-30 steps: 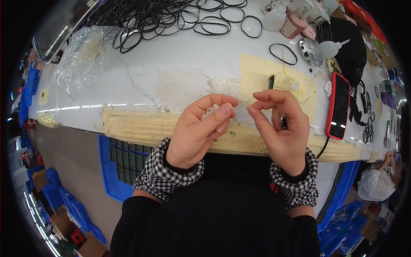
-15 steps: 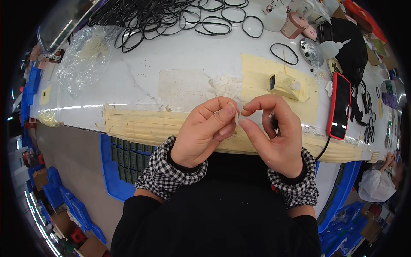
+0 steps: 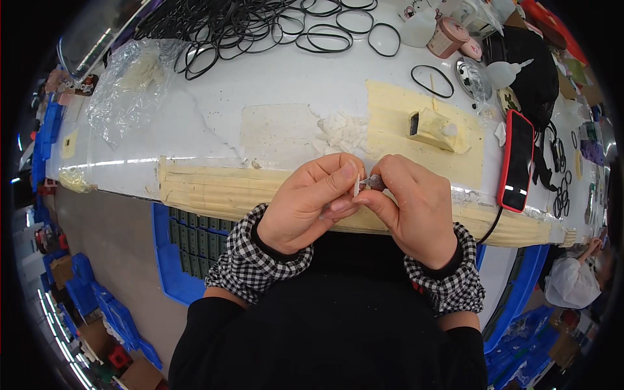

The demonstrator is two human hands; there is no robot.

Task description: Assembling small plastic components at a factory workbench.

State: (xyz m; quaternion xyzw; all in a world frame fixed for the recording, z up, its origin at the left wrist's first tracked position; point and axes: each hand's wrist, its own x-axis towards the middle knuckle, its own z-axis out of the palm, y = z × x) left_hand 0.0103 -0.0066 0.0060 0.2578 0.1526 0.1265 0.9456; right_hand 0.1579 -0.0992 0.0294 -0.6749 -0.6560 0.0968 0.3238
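Close together over the near table edge, my two hands meet at the fingertips. My left hand [image 3: 316, 199] pinches a small thin white strip [image 3: 357, 186] between thumb and forefinger. Against its right side, my right hand [image 3: 416, 207] grips a small grey piece with a narrow tip [image 3: 375, 182], partly covered by the fingers; its exact kind cannot be made out. Just beyond the hands lies a little heap of white scraps [image 3: 340, 132]. To its right, a tape-wrapped block [image 3: 437, 130] with a dark opening sits on yellow tape [image 3: 390, 107].
Black rubber loops [image 3: 244, 29] crowd the far side, beside a clear plastic bag [image 3: 123, 97]. A red-edged phone [image 3: 517, 162] lies at right, near a squeeze bottle [image 3: 502, 75]. Below the table stands a blue crate [image 3: 170, 276] of green parts. A person in white [image 3: 572, 283] is far right.
My right hand has come in to the left, its fingers closing up, and the grey piece now shows at its fingertips touching the white strip. The left hand has barely moved.
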